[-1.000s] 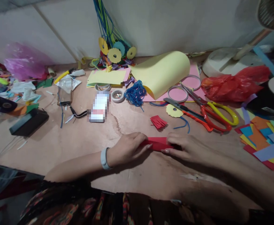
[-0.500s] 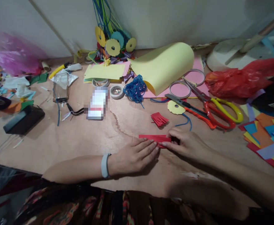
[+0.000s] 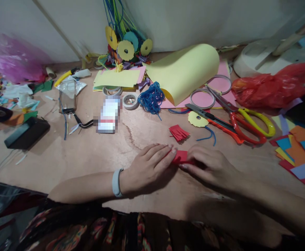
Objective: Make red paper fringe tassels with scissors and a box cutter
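Note:
Between my two hands, just above or on the wooden tabletop, is a strip of red paper that looks folded. My left hand, with a grey band at the wrist, has its fingers held together over the left end of the strip; its thumb is hidden. My right hand pinches the right end between thumb and bent fingers. Beyond them lies a small red paper piece cut into a fringe. To its right is a yellow scalloped paper disc with a blue cord.
A box cutter and red-and-yellow-handled scissors lie to the right, near paper scraps. Farther back are blue cord, tape rolls and a curled yellow sheet. A blurred-out phone and black box lie left.
My left hand has shifted slightly right and up, covering the strip's left end. My right fingers have curled farther over the right end, and less red paper shows. The view has tilted slightly.

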Demonstrator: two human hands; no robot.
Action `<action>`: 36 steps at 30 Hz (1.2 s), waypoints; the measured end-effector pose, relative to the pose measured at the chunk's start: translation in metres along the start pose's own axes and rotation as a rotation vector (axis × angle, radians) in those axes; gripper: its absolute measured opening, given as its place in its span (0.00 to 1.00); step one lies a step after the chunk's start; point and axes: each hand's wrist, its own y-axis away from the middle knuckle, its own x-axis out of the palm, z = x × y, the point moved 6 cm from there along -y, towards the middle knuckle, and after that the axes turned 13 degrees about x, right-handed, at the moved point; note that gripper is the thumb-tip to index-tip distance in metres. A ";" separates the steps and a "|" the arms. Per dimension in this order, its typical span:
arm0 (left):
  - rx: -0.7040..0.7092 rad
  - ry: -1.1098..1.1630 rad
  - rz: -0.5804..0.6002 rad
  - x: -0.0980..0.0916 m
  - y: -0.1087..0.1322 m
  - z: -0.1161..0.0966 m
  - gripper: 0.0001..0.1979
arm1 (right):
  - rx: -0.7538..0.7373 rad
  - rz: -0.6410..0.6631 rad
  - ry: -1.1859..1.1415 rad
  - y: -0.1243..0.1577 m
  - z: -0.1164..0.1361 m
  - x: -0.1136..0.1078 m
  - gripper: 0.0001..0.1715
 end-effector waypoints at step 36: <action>-0.364 0.432 0.080 0.019 0.004 0.039 0.12 | 0.155 -0.026 0.114 -0.005 -0.021 0.005 0.16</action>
